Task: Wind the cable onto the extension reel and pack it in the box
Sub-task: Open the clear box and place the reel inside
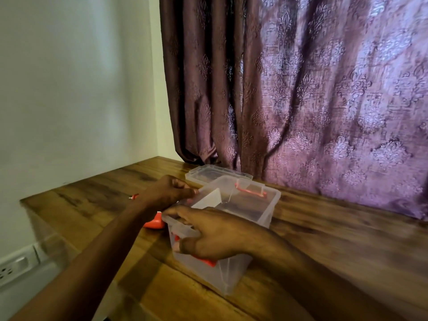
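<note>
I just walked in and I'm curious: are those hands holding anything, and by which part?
Both grip the clear plastic box: the right hand on its near left corner rim, the left hand pinching the rim farther back.

Purple curtain [324, 100], white wall [69, 89], wood table [324, 239].

Looks like a home rm, prob. bedroom or living rm: heavy purple damask curtain [324, 93], plain white wall [69, 89], wood-grain table [335, 251], wall socket [16, 267] low at left.
</note>
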Demonstrator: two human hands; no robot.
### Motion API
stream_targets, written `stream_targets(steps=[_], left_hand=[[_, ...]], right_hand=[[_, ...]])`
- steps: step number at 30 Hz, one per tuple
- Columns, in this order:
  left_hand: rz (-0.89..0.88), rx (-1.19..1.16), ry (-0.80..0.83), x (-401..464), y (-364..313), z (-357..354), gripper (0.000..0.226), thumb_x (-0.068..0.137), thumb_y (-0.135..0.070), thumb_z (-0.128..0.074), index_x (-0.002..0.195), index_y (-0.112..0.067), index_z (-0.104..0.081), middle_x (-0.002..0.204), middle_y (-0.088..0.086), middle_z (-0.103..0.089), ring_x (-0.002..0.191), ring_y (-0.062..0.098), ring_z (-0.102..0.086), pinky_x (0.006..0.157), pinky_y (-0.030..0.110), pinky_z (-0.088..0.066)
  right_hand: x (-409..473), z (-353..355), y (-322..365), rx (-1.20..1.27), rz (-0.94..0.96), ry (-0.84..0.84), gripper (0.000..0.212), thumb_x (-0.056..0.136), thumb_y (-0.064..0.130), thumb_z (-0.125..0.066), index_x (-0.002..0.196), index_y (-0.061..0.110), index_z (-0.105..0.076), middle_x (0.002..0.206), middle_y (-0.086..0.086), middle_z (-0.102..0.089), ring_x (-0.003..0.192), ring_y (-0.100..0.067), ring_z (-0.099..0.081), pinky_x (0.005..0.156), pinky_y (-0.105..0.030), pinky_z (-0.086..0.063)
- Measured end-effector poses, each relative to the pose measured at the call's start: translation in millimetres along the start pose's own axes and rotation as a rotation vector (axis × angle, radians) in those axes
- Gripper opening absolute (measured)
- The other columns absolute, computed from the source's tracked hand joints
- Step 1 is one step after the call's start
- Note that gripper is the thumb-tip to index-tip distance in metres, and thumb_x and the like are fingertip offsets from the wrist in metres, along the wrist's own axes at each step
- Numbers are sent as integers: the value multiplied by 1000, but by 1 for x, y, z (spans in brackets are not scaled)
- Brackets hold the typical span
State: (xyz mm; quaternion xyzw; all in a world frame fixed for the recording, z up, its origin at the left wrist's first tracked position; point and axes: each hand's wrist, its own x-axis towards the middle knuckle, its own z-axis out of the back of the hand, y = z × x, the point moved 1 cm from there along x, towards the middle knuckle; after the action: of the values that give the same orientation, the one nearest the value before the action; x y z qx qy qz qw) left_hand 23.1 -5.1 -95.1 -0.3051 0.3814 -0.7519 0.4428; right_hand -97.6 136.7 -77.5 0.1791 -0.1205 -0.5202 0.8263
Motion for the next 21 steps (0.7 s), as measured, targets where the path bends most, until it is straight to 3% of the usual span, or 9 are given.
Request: stream_targets(steps=[3, 6, 9, 11, 13, 16, 19, 21], left_hand=[[45, -13, -54, 0, 4, 7, 22, 88, -30, -69, 79, -11, -77, 59, -2, -68, 50, 7, -56, 47, 17, -42], [142, -96, -219, 2, 18, 22, 23, 91, -28, -65, 74, -13, -70, 65, 6, -65, 57, 21, -54, 55, 24, -42], [159, 74, -367, 1, 43, 36, 22, 92, -28, -63, 88, -6, -67, 75, 11, -65, 57, 22, -55, 51, 25, -45], [214, 258, -415, 2, 62, 43, 24, 91, -32, -64, 92, -8, -66, 76, 9, -65, 63, 23, -62, 60, 35, -56], [280, 368, -404, 4, 76, 47, 30, 92, -36, -63, 97, -6, -67, 80, 9, -67, 69, 24, -66, 71, 39, -60], [380, 343, -353, 5, 89, 50, 40, 91, -43, -61, 101, -4, -64, 77, 7, -65, 69, 21, -65, 67, 31, -56], [407, 297, -341, 7, 99, 52, 38, 88, -49, -63, 89, -11, -67, 76, 8, -68, 70, 23, -68, 73, 34, -59], [432, 269, -350, 9, 102, 54, 36, 86, -48, -66, 80, -13, -66, 75, 9, -69, 66, 23, -68, 65, 32, -59]], right_hand=[[5, 3, -4, 74, 31, 16, 64, 91, 40, -61, 147, 30, -32, 146, 2, -47, 126, -18, -51, 100, -43, -49], [11, 20, -10, 231, 55, -173, 48, 91, 36, -64, 136, 26, -51, 122, 5, -64, 107, -6, -61, 91, -32, -53], [29, 44, -21, 227, 23, -374, 32, 91, 34, -64, 121, 22, -63, 106, 6, -68, 95, -8, -65, 88, -34, -54], [47, 56, -26, 205, -15, -403, 27, 91, 33, -63, 116, 20, -66, 106, 4, -69, 95, -11, -65, 90, -35, -53], [70, 63, -31, 101, -72, -374, 28, 91, 32, -63, 116, 18, -67, 114, 1, -68, 102, -14, -63, 93, -35, -51], [103, 66, -39, -88, -182, -227, 29, 92, 30, -61, 115, 14, -68, 117, -4, -67, 104, -19, -62, 92, -34, -51], [133, 60, -51, -221, -270, -64, 30, 92, 29, -59, 114, 10, -68, 127, -9, -63, 113, -25, -60, 100, -40, -48], [151, 54, -54, -347, -300, 35, 31, 93, 30, -55, 113, 8, -67, 128, -9, -61, 114, -27, -58, 99, -37, -47]])
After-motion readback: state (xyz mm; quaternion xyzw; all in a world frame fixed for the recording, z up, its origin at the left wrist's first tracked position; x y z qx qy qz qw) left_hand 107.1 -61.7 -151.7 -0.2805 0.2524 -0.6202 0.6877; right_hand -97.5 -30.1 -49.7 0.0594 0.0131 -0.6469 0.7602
